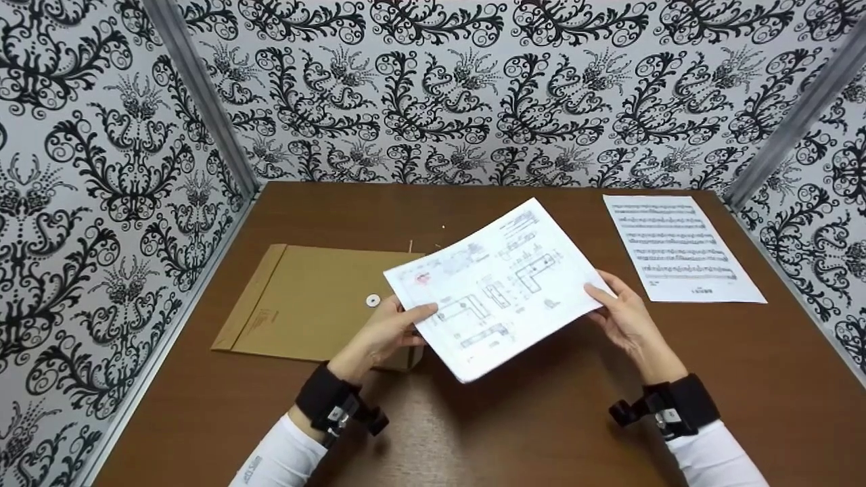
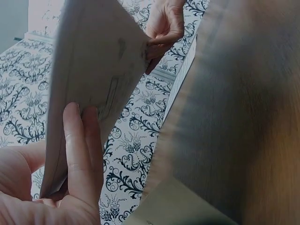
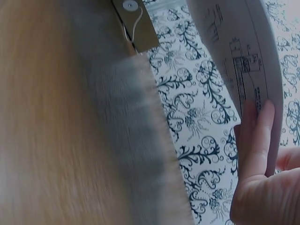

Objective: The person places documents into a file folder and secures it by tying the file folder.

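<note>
A stack of white paper sheets (image 1: 494, 291) printed with technical drawings is held up tilted above the table. My left hand (image 1: 389, 331) pinches its left edge, thumb on top and fingers beneath; the left wrist view shows those fingers (image 2: 77, 145) against the underside. At the right edge my right hand (image 1: 626, 318) pinches it the same way, with fingers (image 3: 260, 136) behind the paper in the right wrist view. Drawings also show on the underside. Partly behind the left hand lies a brown kraft envelope (image 1: 318, 297) with a white round button (image 1: 373, 300).
A sheet of music (image 1: 683, 247) lies at the right back of the brown wooden table (image 1: 433, 439). Patterned walls (image 1: 473, 95) enclose the back and sides. The envelope's string (image 3: 136, 23) hangs by its button in the right wrist view.
</note>
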The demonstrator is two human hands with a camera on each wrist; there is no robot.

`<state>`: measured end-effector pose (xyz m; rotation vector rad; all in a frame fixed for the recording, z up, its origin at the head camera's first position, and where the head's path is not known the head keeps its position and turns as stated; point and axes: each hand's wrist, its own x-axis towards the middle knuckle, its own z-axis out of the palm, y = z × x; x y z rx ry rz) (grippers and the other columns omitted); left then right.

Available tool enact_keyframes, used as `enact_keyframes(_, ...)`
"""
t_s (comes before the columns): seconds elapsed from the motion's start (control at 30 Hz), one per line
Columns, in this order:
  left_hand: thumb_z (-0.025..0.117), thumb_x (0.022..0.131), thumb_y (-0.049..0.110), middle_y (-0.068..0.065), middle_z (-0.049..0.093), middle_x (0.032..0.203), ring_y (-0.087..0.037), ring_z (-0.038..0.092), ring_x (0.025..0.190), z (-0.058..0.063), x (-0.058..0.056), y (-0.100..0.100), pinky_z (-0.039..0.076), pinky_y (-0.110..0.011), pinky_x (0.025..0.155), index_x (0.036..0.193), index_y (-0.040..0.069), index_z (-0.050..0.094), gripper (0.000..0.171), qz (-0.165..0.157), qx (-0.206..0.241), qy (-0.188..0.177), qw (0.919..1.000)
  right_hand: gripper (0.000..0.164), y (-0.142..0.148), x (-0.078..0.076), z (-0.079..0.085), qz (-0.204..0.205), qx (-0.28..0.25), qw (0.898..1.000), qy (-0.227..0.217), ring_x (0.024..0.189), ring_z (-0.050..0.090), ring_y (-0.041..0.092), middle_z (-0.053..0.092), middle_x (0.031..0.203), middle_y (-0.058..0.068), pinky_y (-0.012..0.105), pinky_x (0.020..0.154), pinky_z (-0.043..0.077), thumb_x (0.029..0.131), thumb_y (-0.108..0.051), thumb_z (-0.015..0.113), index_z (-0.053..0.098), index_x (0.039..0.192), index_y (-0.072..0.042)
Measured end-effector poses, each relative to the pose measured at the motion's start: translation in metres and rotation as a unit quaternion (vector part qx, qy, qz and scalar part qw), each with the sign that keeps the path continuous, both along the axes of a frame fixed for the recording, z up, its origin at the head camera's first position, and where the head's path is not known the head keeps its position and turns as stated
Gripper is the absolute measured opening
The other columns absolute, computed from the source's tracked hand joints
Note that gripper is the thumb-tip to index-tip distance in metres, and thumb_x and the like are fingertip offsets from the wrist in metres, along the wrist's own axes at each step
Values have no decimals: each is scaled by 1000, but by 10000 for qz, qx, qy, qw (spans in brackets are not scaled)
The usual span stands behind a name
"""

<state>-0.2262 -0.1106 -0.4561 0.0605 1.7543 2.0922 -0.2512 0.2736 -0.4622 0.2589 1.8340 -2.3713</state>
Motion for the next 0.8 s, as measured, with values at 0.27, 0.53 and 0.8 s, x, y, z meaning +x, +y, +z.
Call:
enact_keyframes(0.27, 59, 101, 11, -1, 78, 101, -13, 77, 83, 3, 0, 4, 63, -28, 69, 144, -4, 47, 48, 48, 128, 384, 9992, 26, -5, 4, 1, 63, 42, 10000, -18, 71, 70, 2, 71, 89, -13, 17, 64, 56, 104, -7, 54, 61, 107, -32)
enact_keyframes(0.53, 57, 100, 9, -14, 76, 111, -15, 77, 84, 5, -2, -1, 62, -26, 72, 143, -5, 50, 46, 462, -126, 794, 9957, 25, -3, 8, 4, 787, 139, 9968, 41, 71, 73, 5, 76, 87, -7, 18, 64, 58, 102, -4, 55, 58, 116, -25)
enact_keyframes(0.8, 59, 99, 8, -28, 70, 123, -13, 76, 83, 8, -7, -15, 61, -25, 73, 146, -2, 50, 49, 323, -801, 1229, 9887, 53, 3, 8, 7, 2173, 237, 9752, 355, 89, 77, 12, 76, 106, -2, 25, 77, 63, 102, -1, 54, 32, 151, 1)
